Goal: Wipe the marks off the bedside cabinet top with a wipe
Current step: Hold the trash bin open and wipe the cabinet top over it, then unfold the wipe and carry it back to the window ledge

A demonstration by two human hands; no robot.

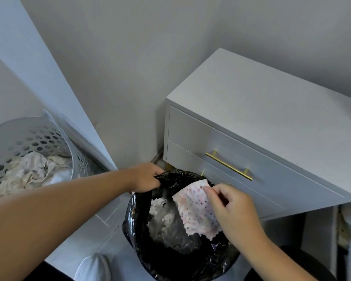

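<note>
The wipe [195, 209] hung over the open mouth of the black bin bag [170, 252], beside the cabinet [272, 110]. It looked thin, limp and light, probably damp, so a pinch at 1 edge should be enough to carry it. The right hand [231, 207] pinched its upper edge between thumb and fingertips. The left hand [148, 177] was closed on the bag's rim, holding it open.

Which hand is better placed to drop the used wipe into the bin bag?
Right. The right hand already pinches the wipe over the bag's mouth; the left hand holds the bin bag rim open.
</note>
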